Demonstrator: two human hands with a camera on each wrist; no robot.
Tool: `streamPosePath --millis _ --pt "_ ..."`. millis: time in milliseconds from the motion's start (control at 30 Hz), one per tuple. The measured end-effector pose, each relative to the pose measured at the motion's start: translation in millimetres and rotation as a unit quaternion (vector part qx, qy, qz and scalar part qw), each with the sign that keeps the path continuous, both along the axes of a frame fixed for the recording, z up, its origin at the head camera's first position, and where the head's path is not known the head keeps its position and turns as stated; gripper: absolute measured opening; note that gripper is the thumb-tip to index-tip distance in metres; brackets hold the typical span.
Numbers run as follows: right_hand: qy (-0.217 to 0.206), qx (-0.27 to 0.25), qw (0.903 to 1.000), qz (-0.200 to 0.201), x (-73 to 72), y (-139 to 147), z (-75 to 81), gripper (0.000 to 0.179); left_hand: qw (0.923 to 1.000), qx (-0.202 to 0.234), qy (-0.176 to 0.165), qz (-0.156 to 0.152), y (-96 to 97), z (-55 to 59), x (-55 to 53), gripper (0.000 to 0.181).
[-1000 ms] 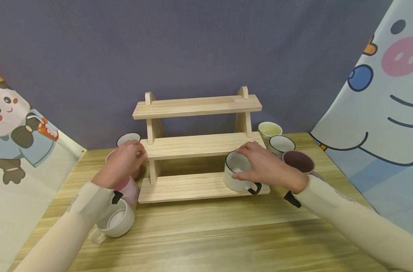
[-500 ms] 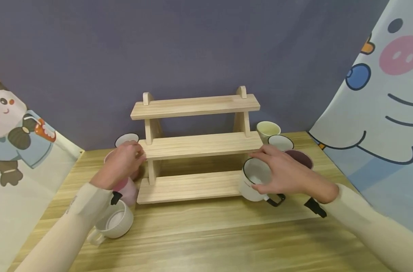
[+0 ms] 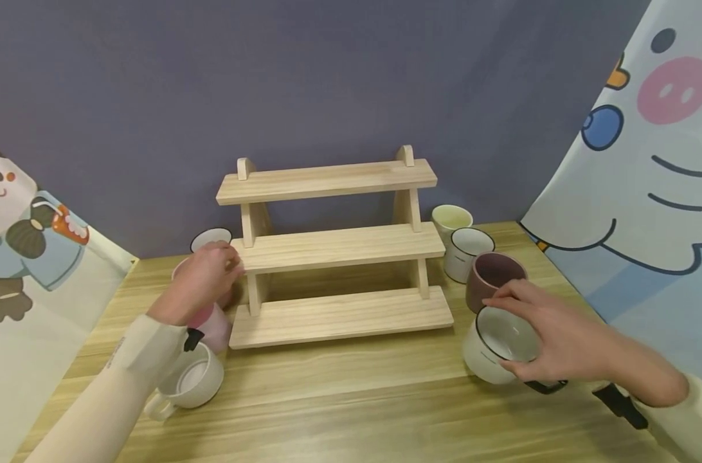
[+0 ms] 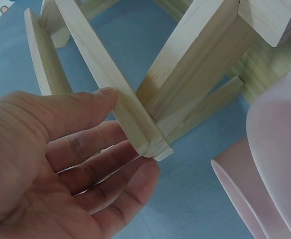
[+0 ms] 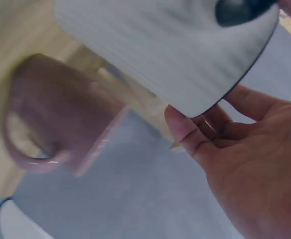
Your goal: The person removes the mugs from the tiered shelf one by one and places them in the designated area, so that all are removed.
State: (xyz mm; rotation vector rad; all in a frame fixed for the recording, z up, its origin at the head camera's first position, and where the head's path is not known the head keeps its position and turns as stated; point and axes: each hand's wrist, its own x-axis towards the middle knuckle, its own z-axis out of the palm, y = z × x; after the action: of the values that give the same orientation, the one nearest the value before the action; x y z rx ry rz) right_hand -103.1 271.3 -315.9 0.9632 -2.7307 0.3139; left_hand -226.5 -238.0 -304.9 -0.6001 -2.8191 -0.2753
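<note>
My right hand (image 3: pixel 565 341) holds a white mug (image 3: pixel 483 360) with a black rim and black handle, thumb and fingers pinching its rim. Whether the mug's base touches the table cannot be told. In the right wrist view the mug (image 5: pixel 170 50) is blurred, its base cut off by the frame. A three-tier wooden shelf (image 3: pixel 339 247) stands at the middle. At the left end of its middle board, my left hand (image 3: pixel 203 276) grips the edge. The left wrist view has the thumb above the board (image 4: pixel 130 117) and the fingers curled under it.
Right of the shelf stand a mauve mug (image 3: pixel 479 292), another black-rimmed white mug (image 3: pixel 458 265) and a pale yellow cup (image 3: pixel 450 220). On the left are a black-rimmed mug (image 3: pixel 211 238), a pink mug (image 3: pixel 216 331), a white ribbed mug (image 3: pixel 200 382) and one mostly hidden cup.
My right hand has carried the white mug off the lowest board, rightward and nearer, to in front of the mauve mug. My left hand keeps its grip on the shelf; the view has shifted slightly.
</note>
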Motion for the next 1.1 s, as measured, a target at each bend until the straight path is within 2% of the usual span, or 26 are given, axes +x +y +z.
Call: streamPosePath --millis 167,400,633,833,1000,1100 --pt "0.01 -0.014 0.9998 -0.008 4.8 11.2 -17.7 0.075 1.0 -0.006 -0.002 -0.003 0.0 1.5 0.2 0.013" --pt "0.016 -0.029 0.9993 -0.017 -1.5 21.0 -33.4 0.076 1.0 -0.006 0.003 -0.001 -0.5 0.1 0.5 0.012" --pt "0.006 -0.029 0.9991 -0.031 -6.3 25.8 -39.7 0.072 1.0 -0.005 0.002 0.001 0.2 -0.4 0.7 0.011" --pt "0.015 -0.037 0.9987 -0.033 -6.4 27.2 -41.0 0.072 1.0 -0.003 -0.002 0.003 1.1 0.0 -0.3 0.011" --pt "0.005 -0.065 0.9966 -0.05 -3.6 29.5 -43.1 0.069 1.0 0.003 -0.001 0.002 0.6 -0.3 1.3 0.01" --pt "0.014 -0.081 0.9948 -0.06 -2.1 33.8 -45.0 0.069 1.0 0.006 -0.001 0.003 0.8 -0.1 2.0 0.01"
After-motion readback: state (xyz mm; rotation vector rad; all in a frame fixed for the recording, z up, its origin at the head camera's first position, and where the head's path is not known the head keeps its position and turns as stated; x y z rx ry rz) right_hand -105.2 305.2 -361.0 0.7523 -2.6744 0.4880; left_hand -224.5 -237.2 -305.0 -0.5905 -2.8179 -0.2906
